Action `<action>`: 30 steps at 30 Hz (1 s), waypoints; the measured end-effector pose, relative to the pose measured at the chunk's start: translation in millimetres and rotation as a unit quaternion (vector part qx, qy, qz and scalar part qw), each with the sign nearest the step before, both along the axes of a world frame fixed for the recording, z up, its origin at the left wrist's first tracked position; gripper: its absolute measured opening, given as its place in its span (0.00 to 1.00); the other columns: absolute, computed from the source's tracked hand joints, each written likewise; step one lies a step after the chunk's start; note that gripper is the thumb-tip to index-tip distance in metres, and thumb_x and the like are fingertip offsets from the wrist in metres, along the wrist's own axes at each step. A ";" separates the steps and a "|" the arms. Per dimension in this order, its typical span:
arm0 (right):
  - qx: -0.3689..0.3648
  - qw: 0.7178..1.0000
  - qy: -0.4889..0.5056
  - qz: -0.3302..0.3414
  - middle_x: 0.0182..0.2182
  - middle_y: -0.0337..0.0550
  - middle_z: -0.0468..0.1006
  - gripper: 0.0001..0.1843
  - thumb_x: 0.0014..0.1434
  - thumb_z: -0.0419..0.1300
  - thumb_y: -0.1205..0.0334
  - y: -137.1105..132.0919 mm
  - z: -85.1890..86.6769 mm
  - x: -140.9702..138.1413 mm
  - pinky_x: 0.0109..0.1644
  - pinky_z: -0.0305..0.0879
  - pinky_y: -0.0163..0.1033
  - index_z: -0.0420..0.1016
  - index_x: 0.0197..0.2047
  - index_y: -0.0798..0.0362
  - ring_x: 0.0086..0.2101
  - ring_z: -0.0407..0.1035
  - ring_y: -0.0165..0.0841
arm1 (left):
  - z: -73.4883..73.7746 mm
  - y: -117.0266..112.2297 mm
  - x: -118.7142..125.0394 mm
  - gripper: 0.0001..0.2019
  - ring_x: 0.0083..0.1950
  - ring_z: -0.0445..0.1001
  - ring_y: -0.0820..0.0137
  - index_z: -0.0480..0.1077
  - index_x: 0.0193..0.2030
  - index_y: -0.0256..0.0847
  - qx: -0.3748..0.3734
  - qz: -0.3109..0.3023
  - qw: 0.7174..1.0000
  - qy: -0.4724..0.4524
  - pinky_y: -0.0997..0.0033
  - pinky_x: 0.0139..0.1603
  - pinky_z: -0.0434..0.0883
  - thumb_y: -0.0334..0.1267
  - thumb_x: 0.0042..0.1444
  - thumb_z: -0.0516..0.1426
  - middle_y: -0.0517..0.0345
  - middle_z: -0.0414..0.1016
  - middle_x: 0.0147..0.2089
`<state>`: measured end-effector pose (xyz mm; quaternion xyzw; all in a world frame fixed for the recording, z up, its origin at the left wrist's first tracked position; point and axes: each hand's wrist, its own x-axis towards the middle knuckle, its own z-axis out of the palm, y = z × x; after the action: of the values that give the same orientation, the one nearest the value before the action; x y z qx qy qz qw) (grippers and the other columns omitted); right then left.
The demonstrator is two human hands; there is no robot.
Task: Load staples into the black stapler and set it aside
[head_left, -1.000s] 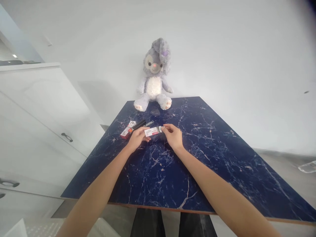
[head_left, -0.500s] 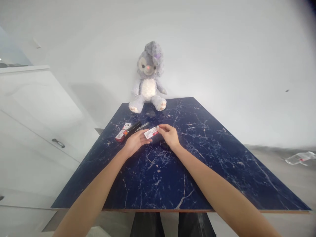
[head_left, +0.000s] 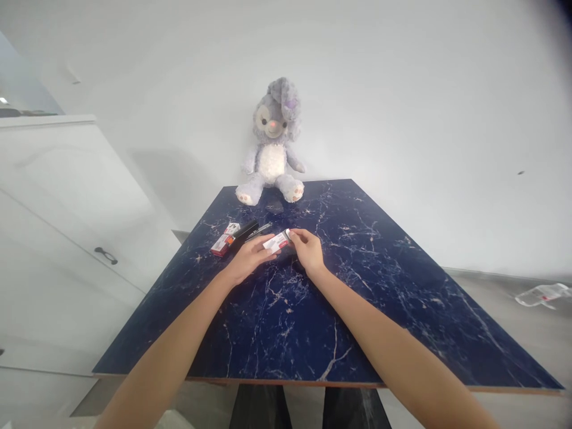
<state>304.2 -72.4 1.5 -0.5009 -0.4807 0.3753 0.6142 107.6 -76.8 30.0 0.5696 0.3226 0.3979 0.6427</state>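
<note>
A small white and red cardboard box (head_left: 276, 241) is held over the table between both hands. My left hand (head_left: 251, 257) grips its left end, thumb on top and fingers underneath. My right hand (head_left: 308, 247) pinches the right end, where a white flap seems raised; the fingertips partly hide it. Just beyond my left hand lie a long black object (head_left: 243, 231) that looks like a stapler and a slim pen-like item (head_left: 263, 229). To their left sits another red and white box (head_left: 220, 243), with a white box (head_left: 232, 228) touching its far end.
A grey-lilac plush rabbit (head_left: 271, 158) sits at the far edge of the dark blue marbled table (head_left: 286, 333), against the wall. A white cabinet (head_left: 58, 238) stands on the left. On the floor at right lies a clear plastic bottle (head_left: 543, 295).
My right hand has shifted slightly at the box's right end, and the flap there now shows more. The whole view has moved a little with my head.
</note>
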 end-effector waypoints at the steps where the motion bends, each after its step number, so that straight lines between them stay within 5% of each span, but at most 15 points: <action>1: -0.004 1.000 0.007 0.007 0.43 0.46 0.84 0.18 0.62 0.59 0.48 -0.6 0.8 -0.2 0.47 0.77 0.40 0.79 0.46 0.52 0.40 0.80 0.36 | 1.0 -0.5 -0.5 0.27 0.57 0.78 0.57 0.70 0.63 0.43 0.001 -0.009 1.000 0.000 0.51 0.63 0.71 0.38 0.56 0.67 0.46 0.73 0.63; 16: 0.072 0.984 -0.140 0.081 0.46 0.42 0.83 0.15 0.60 0.61 0.62 -21.9 20.9 -7.9 0.53 0.73 0.42 0.78 0.50 0.48 0.47 0.78 0.36 | -10.4 8.5 -5.0 0.32 0.68 0.67 0.50 0.69 0.64 0.47 0.117 0.006 0.992 0.036 0.45 0.65 0.69 0.41 0.52 0.69 0.47 0.68 0.68; 23: 0.112 0.968 -0.157 0.161 0.50 0.44 0.80 0.11 0.61 0.61 0.59 -26.0 15.7 -11.7 0.56 0.71 0.43 0.80 0.46 0.48 0.48 0.76 0.36 | -8.8 7.8 -5.7 0.38 0.60 0.75 0.50 0.67 0.65 0.42 0.176 0.027 0.979 0.100 0.44 0.62 0.70 0.42 0.46 0.72 0.42 0.72 0.63; 27: 0.057 0.976 -0.123 0.171 0.47 0.44 0.81 0.14 0.60 0.61 0.57 -21.3 9.6 -12.0 0.51 0.73 0.43 0.78 0.49 0.48 0.42 0.78 0.35 | -6.7 6.3 -6.4 0.42 0.56 0.77 0.54 0.63 0.67 0.41 0.181 0.036 0.977 0.111 0.47 0.61 0.72 0.42 0.45 0.73 0.41 0.74 0.59; 30: 0.001 0.981 -0.129 0.145 0.40 0.42 0.82 0.18 0.60 0.60 0.53 -14.2 3.5 -9.9 0.48 0.73 0.44 0.76 0.52 0.49 0.38 0.78 0.36 | 9.0 6.0 -11.9 0.45 0.55 0.77 0.56 0.63 0.68 0.42 0.201 0.084 0.967 0.130 0.50 0.60 0.72 0.43 0.43 0.74 0.43 0.74 0.60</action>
<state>294.3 -86.6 5.1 -0.4695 -0.6234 0.3921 0.4869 95.7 -70.8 39.0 0.7048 0.3635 0.4297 0.4318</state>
